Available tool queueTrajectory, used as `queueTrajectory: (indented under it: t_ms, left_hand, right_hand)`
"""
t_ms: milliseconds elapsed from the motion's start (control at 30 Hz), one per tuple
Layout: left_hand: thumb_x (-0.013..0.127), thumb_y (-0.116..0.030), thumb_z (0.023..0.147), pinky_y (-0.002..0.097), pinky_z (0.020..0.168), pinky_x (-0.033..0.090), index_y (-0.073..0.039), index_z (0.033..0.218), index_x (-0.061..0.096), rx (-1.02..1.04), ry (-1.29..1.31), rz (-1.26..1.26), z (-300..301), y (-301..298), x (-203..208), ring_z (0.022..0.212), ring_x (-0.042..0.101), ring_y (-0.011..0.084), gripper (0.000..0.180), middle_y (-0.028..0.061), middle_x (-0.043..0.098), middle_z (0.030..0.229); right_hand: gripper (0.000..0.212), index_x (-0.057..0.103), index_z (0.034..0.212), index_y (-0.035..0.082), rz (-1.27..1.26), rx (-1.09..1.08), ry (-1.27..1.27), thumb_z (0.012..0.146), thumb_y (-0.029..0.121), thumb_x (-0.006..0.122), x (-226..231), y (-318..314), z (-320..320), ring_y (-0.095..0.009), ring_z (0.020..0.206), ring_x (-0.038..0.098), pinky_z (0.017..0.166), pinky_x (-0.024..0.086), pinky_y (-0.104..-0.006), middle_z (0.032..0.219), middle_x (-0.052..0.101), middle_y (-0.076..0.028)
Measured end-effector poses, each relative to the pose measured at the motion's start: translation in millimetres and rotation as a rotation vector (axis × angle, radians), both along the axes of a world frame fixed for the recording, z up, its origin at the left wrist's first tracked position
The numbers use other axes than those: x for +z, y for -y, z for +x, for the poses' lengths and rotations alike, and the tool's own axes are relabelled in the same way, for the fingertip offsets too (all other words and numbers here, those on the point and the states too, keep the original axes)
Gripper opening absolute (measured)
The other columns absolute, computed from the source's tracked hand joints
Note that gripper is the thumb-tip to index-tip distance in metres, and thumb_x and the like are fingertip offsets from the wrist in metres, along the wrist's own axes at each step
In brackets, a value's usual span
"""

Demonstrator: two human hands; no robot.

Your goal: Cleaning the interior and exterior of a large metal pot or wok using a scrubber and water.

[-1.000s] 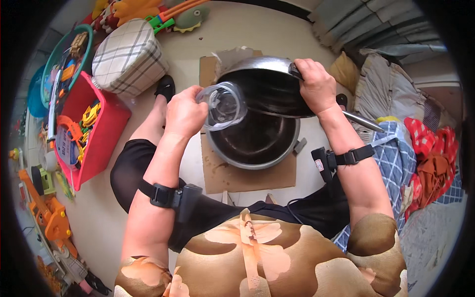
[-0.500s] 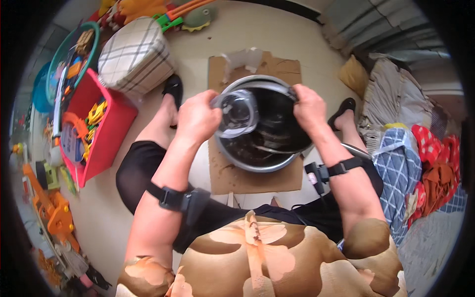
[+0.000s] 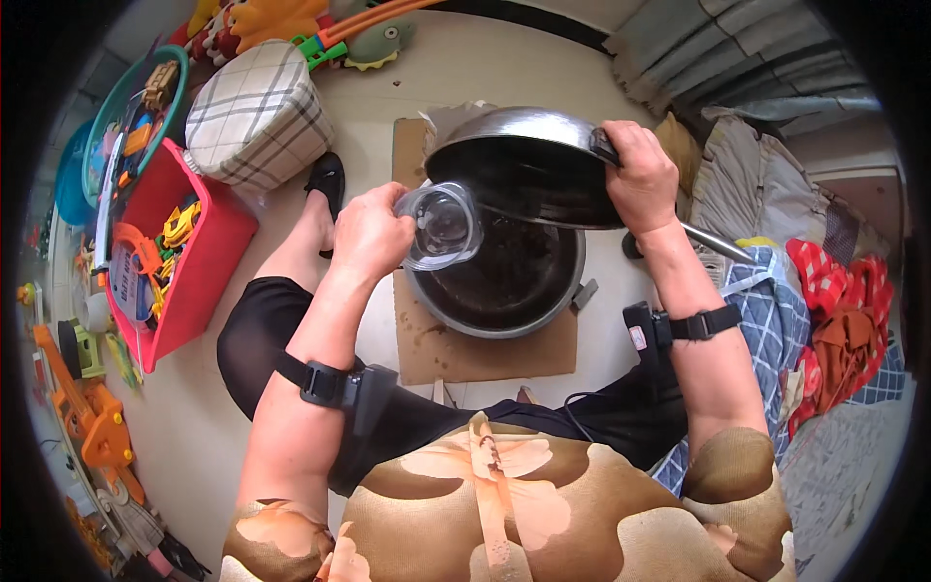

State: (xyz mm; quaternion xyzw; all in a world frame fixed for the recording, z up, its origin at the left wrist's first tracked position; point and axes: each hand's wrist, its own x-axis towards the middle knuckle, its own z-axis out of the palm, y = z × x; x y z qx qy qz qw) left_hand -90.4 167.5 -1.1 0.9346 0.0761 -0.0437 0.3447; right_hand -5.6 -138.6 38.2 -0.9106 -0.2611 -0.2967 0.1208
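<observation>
My left hand (image 3: 373, 231) is closed on the edge of a clear plastic container (image 3: 444, 225), held above the left side of a round dark basin (image 3: 504, 291). My right hand (image 3: 642, 179) grips the short black side handle of a wide wok (image 3: 529, 131) with a dark inside and silvery outer rim. The wok is tilted up on its side over the far part of the basin and hides that part. The basin rests on a flat piece of brown cardboard (image 3: 485, 359). Behind my right wrist a shiny metal rod (image 3: 716, 242) shows; I cannot tell whether it belongs to the wok.
On the left stand a red bin (image 3: 208, 262) of toys, a teal basket (image 3: 182, 107) and a plaid-covered stool (image 3: 257, 116). An orange toy (image 3: 105, 432) lies lower left. Folded clothes and cloths (image 3: 766, 320) are heaped on the right. My legs lie either side of the cardboard.
The wok has been lifted from the basin and tilted up, moving away and to the right with my right hand. The container in my left hand has shifted slightly left.
</observation>
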Motion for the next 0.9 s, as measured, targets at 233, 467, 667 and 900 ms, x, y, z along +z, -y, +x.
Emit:
queueTrajectory:
  t_ms: [233,467,667,900]
  left_hand:
    - [0.056,-0.011,0.074,0.0434,0.090,0.049,-0.006,0.107,0.069,0.010,-0.004,0.016,-0.7,0.1,-1.5,0.098,0.064,0.0364,0.036,0.0184,0.069,0.103]
    - [0.057,-0.010,0.073,0.0431,0.088,0.050,-0.006,0.106,0.069,-0.009,0.015,0.023,-3.0,0.2,-0.9,0.097,0.065,0.0365,0.036,0.0197,0.069,0.100]
    - [0.058,-0.011,0.073,0.0426,0.089,0.050,-0.006,0.108,0.069,0.006,-0.088,-0.003,1.3,5.4,0.3,0.099,0.065,0.0366,0.037,0.0200,0.069,0.101]
    - [0.059,-0.013,0.073,0.0435,0.090,0.049,-0.006,0.106,0.069,-0.044,-0.069,0.025,1.6,5.1,-5.6,0.099,0.064,0.0371,0.035,0.0192,0.069,0.102]
  right_hand:
    - [0.024,0.062,0.096,0.016,-0.069,-0.016,-0.028,0.077,0.003,0.056,-41.4,-11.0,6.7,-0.023,0.083,0.062,0.066,0.055,-0.0366,0.086,0.061,-0.002]
    - [0.018,0.059,0.092,0.016,-0.086,-0.090,-0.164,0.079,0.005,0.055,-81.3,-25.9,-16.2,-0.024,0.081,0.062,0.063,0.055,-0.0376,0.084,0.059,-0.002]
    - [0.021,0.058,0.092,0.013,0.038,-0.180,-0.362,0.075,0.001,0.055,-96.9,-15.4,-26.6,-0.029,0.086,0.063,0.071,0.054,-0.0423,0.087,0.063,-0.006]
    - [0.031,0.062,0.099,0.012,0.158,-0.171,-0.247,0.071,-0.001,0.057,-47.5,4.4,-20.0,-0.032,0.090,0.063,0.078,0.051,-0.0419,0.094,0.066,-0.008]
